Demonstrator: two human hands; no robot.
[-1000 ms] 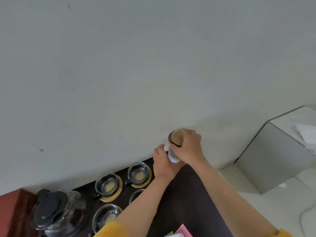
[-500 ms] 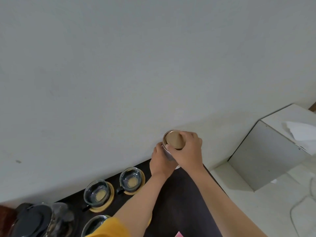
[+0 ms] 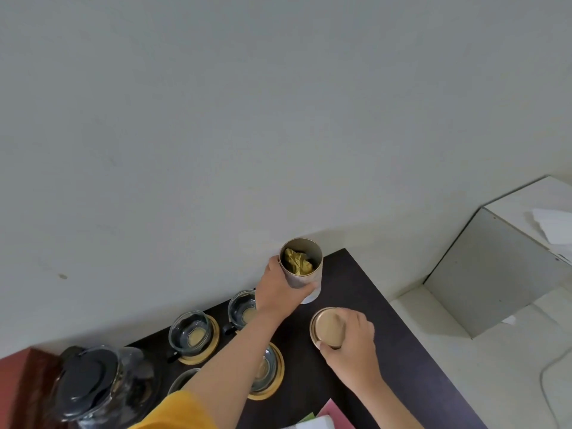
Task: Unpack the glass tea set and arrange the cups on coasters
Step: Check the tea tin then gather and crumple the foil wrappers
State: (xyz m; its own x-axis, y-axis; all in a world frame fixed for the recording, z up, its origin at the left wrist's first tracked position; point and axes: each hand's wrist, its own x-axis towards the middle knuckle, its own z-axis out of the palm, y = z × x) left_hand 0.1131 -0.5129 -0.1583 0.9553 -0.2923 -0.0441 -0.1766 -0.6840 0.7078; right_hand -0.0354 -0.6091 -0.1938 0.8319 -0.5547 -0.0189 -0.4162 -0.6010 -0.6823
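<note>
My left hand [image 3: 280, 289] grips an open round tin [image 3: 301, 264] at the far edge of the dark table [image 3: 402, 351]; a gold foil bag shows inside it. My right hand [image 3: 351, 349] holds the tin's tan lid [image 3: 328, 328], off the tin and lower to the right. Several glass cups stand on round wooden coasters: one cup [image 3: 190, 334] at left, another cup [image 3: 241, 309] partly behind my left wrist, a third cup [image 3: 266, 370] under my forearm. A glass teapot [image 3: 89, 388] with a black lid stands at the lower left.
A grey-white wall rises right behind the table. A white cabinet [image 3: 495, 274] with paper on top stands to the right on the pale floor. Pink and white papers [image 3: 328, 418] lie at the table's near edge. A cable [image 3: 548, 379] lies on the floor.
My right hand has lifted the lid off the tin and carried it down to the right. The tin now stands open in my left hand.
</note>
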